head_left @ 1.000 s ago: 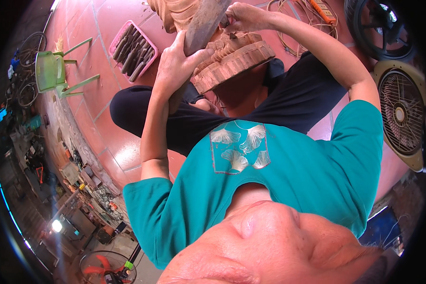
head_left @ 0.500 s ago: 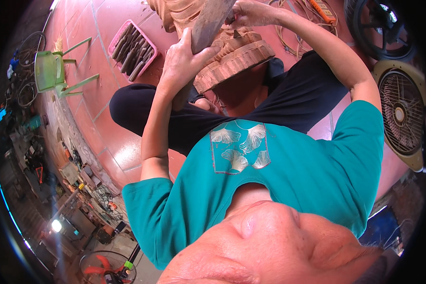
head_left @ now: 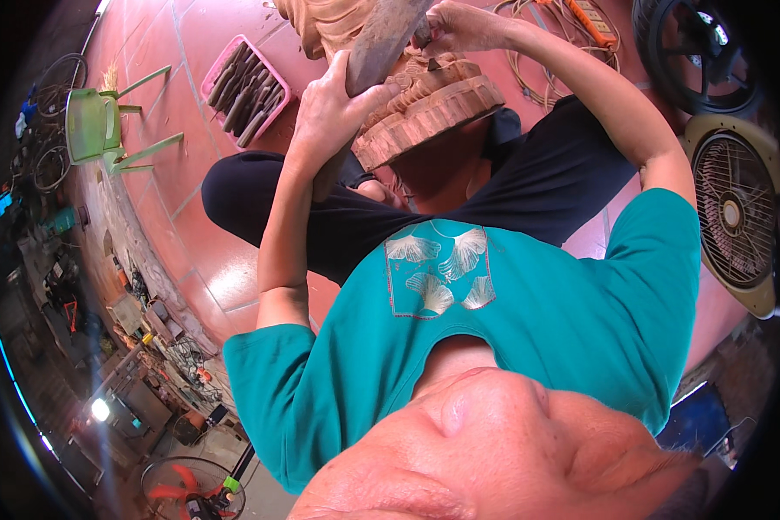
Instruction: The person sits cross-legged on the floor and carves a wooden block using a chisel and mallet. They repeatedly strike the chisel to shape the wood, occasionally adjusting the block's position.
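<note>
My left hand (head_left: 331, 117) is wrapped round a long, flat wooden club (head_left: 374, 54), which slants over a carved wooden statue (head_left: 433, 113). My right hand (head_left: 466, 28) is closed at the statue's far side, beside the club's upper end. Its fingers pinch a dark chisel (head_left: 422, 36), of which only a short part shows; the club and fingers hide the rest. The statue has a thick round base with its underside tilted toward me, between my crossed legs. Its upper part runs out of view at the top edge.
A pink basket (head_left: 283, 97) of several dark-handled carving tools (head_left: 250, 91) sits left on the tiled floor (head_left: 204, 204). Beyond it lies a green chair (head_left: 95, 127). At right are a coiled cable (head_left: 529, 82), an orange power strip (head_left: 591, 22), a black wheel (head_left: 700, 52) and a fan (head_left: 732, 212).
The surroundings have shifted very slightly in view. Both hands, the club and the statue keep almost the same places, with the same grips.
</note>
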`<state>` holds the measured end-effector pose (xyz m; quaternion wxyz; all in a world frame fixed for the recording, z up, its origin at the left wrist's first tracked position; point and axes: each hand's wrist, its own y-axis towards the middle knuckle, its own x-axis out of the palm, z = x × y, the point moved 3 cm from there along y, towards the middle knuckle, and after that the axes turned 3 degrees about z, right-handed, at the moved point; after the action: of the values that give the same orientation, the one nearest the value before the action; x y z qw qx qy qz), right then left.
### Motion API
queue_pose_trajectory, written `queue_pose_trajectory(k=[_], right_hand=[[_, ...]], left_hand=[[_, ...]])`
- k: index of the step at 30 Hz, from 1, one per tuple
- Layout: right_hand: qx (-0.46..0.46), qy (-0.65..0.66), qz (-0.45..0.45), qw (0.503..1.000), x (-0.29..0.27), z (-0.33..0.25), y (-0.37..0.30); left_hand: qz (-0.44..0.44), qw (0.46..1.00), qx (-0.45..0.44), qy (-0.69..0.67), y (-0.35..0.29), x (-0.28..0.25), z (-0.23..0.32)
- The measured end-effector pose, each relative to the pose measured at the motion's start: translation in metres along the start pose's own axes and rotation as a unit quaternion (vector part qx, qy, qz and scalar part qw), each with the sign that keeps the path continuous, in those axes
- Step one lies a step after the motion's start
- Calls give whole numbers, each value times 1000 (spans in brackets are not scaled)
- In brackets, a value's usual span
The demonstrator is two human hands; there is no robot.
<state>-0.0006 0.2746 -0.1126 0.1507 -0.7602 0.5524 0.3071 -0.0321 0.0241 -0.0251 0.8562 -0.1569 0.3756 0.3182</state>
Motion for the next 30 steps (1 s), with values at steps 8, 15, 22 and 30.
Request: queue_pose_trajectory(k=[8,15,22,30], right_hand=[[129,60,43,989,-19,-12,-7],[86,61,12,994,-4,-11,-3],[38,74,29,996,-2,-7,-3],[39,67,-13,997,-8,-22,1]], left_hand=[[45,995,-23,-87,-6,-10,5],[59,992,-1,-111,-8,-10,12],[75,987,4,-142,-9,-15,20],[38,989,-30,-137,-8,-11,13]])
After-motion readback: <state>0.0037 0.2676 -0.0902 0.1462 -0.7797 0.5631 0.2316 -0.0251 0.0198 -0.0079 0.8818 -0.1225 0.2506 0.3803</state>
